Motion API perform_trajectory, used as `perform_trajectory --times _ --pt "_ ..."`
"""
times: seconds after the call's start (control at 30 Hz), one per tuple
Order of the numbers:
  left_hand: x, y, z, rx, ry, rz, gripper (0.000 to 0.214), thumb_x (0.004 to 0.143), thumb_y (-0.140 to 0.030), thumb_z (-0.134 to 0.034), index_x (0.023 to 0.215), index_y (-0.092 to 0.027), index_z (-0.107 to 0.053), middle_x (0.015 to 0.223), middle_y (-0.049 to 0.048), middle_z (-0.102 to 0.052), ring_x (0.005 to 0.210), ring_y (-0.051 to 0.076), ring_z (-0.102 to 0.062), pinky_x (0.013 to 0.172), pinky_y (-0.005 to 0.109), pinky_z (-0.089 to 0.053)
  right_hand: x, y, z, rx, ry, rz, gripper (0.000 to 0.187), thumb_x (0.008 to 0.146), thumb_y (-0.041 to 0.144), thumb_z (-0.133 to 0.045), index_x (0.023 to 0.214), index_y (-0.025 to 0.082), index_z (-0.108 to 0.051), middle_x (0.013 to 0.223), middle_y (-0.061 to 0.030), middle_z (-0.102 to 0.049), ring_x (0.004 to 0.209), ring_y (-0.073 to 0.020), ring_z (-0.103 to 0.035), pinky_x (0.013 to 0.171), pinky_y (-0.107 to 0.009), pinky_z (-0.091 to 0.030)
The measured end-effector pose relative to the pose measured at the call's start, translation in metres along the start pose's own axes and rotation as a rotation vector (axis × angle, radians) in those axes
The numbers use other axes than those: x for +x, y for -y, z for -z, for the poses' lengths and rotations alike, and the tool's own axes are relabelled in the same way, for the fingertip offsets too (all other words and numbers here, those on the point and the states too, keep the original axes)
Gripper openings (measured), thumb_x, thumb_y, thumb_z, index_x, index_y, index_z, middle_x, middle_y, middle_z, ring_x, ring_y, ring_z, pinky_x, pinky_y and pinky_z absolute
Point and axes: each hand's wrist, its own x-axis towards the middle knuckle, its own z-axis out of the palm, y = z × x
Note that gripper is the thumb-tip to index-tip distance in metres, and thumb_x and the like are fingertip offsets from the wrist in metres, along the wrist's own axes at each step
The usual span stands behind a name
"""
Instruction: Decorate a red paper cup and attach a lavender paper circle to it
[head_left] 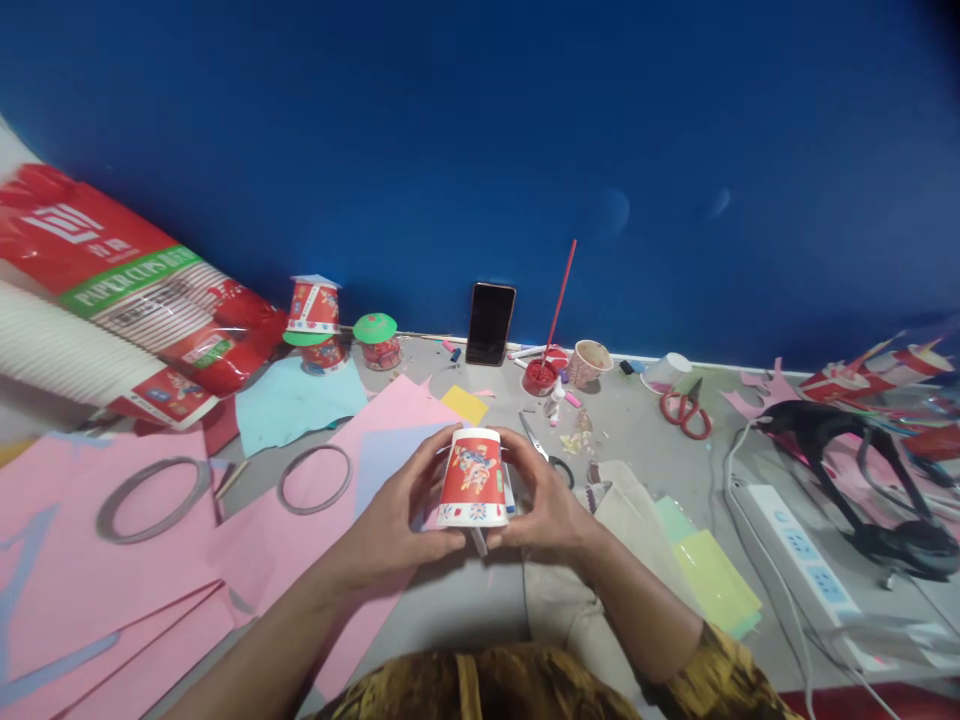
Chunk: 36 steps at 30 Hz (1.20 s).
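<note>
Sleeve (pixel 480 690): patterned yellow-brown cloth at the lower edge, nearest the camera.
Left hand (pixel 409 510): fingers curled round the left side of the paper cup (pixel 474 478), thumb near its rim; closed on it, not flat.
Right hand (pixel 546 505): mirrors the left and is closed on the cup's right side, probably so that the two hands steady it from both sides.
Paper cup: red and white with a printed figure, held mouth down and base up, raised above the desk (pixel 465 600) between the hands; the print faces the person, probably for viewing.
Stick (pixel 480 542): a thin pale piece shows just under the cup's rim; what it is cannot be told.
Pink paper (pixel 112 560): large sheets spread flat on the left, overlapping.
Tape rings (pixel 314 479): two grey rings lying flat on the sheets.
Cloth (pixel 622 510): a pale fold just right of the hands, with green sheets (pixel 712 575) beside it.
Power strip (pixel 799 545): white, lying at the right with its cables.
Scissors (pixel 684 410): red-handled, lying farther back.
Phone (pixel 490 323): propped upright against the blue wall (pixel 480 130), screen facing the person.
Straw (pixel 559 300): red, leaning out of a small red pot (pixel 539 376).
Cup pack (pixel 127 290): a sleeve of stacked cups lying at the far left.
</note>
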Motion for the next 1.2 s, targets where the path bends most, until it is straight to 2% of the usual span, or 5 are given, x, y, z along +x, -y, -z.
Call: perform_trajectory --times 0.4,0.57,0.7,1.0,1.2 --pt "0.003 0.005 0.003 0.078 -0.178 -0.069 0.095 0.068 -0.037 -0.097 0.152 -0.025 -0.054 0.161 0.0186 -0.058 0.151 0.045 -0.056 0.122 0.056 -0.052 0.000 -0.008 -0.003 -0.005 -0.056 0.034 0.119 0.066 0.064 -0.101 0.165 0.027 -0.046 0.167 -0.0176 -0.055 0.148 -0.0380 -0.059 0.120 -0.052 -0.053" --pt "0.007 0.006 0.015 0.483 -0.506 -0.231 0.079 0.081 -0.038 -0.090 0.150 -0.031 -0.052 0.158 0.0130 -0.049 0.151 0.039 -0.052 0.127 0.062 -0.045 0.002 -0.011 -0.012 -0.079 -0.412 0.017 0.053 0.086 0.040 -0.083 0.135 0.024 -0.070 0.132 -0.0128 -0.079 0.109 -0.0262 -0.076 0.090 -0.040 -0.064" --pt "0.009 0.015 0.025 0.610 -0.591 -0.323 0.084 0.080 -0.039 -0.090 0.153 -0.034 -0.050 0.155 0.0116 -0.049 0.145 0.038 -0.056 0.120 0.063 -0.052 0.004 -0.014 -0.012 -0.125 -0.559 -0.071 0.014 0.091 0.033 -0.072 0.094 0.022 -0.079 0.088 -0.0056 -0.082 0.078 -0.0197 -0.074 0.072 -0.031 -0.059" --pt "0.010 0.018 0.026 0.758 -0.621 -0.388 0.081 0.080 -0.038 -0.093 0.150 -0.034 -0.052 0.151 0.0120 -0.053 0.139 0.037 -0.057 0.116 0.061 -0.054 0.001 -0.018 -0.013 -0.185 -0.436 -0.028 0.013 0.093 0.029 -0.066 0.090 0.023 -0.078 0.070 -0.0008 -0.077 0.059 -0.0164 -0.071 0.057 -0.026 -0.053" --pt "0.010 0.016 0.025 0.539 -0.551 -0.305 0.080 0.080 -0.035 -0.092 0.149 -0.034 -0.053 0.157 0.0111 -0.054 0.149 0.038 -0.055 0.122 0.060 -0.051 0.000 -0.019 -0.012 -0.361 -0.300 0.076 0.013 0.096 0.026 -0.067 0.092 0.024 -0.079 0.078 -0.0024 -0.081 0.068 -0.0176 -0.074 0.068 -0.028 -0.053"
